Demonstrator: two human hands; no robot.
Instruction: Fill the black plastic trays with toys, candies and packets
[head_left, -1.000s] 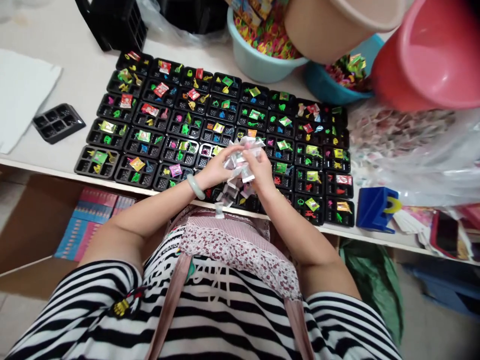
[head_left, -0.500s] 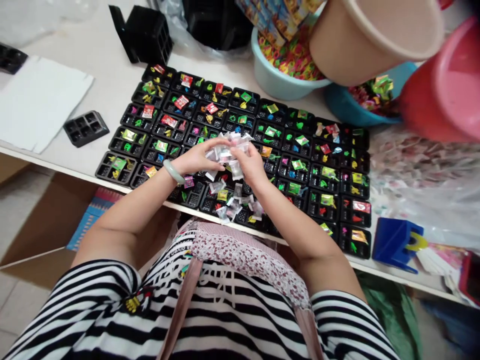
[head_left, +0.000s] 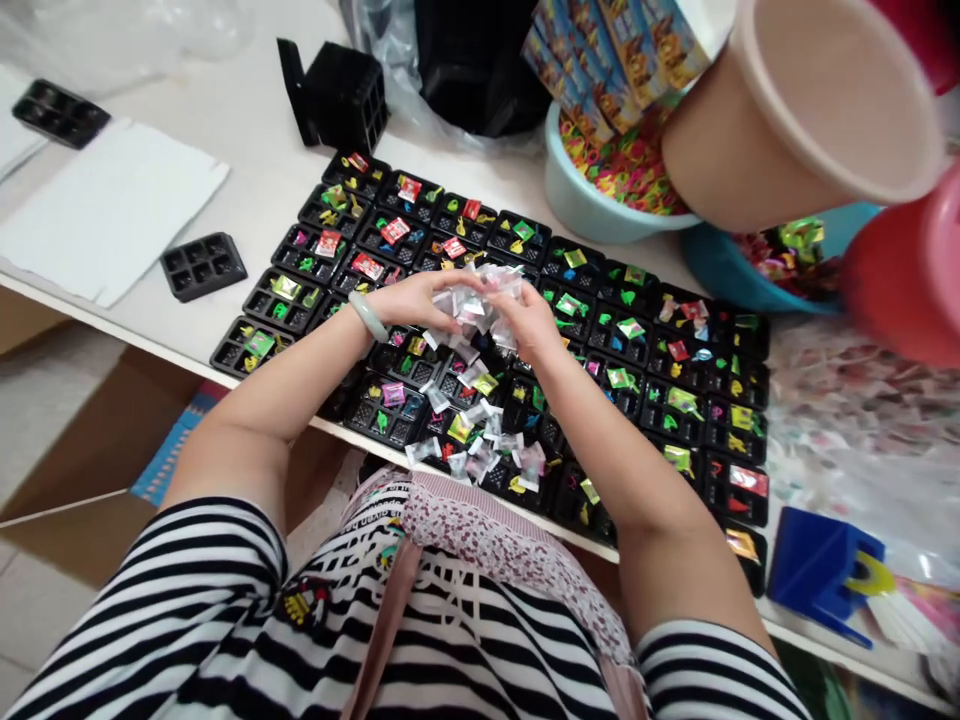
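Observation:
Cupped together over the rows of black compartment trays, my left hand and my right hand hold a heap of small clear-wrapped packets between them. What is inside the wrappers is too small to make out. Below my hands, loose clear packets lie scattered across the near trays, some on top of others. Many trays carry small coloured plastic pieces and a shiny sachet, such as a red one and a green one. My hands hide some middle trays.
At the back stand a pale blue basin of coloured pieces, a tilted beige bucket, a blue basin and a red bucket. A dark blue holder sits at right. White card and a spare tray lie left.
More clear packets lie loose on the near trays below my hands. Both hands stay cupped around the heap. The whole view has shifted, so things appear further right and lower.

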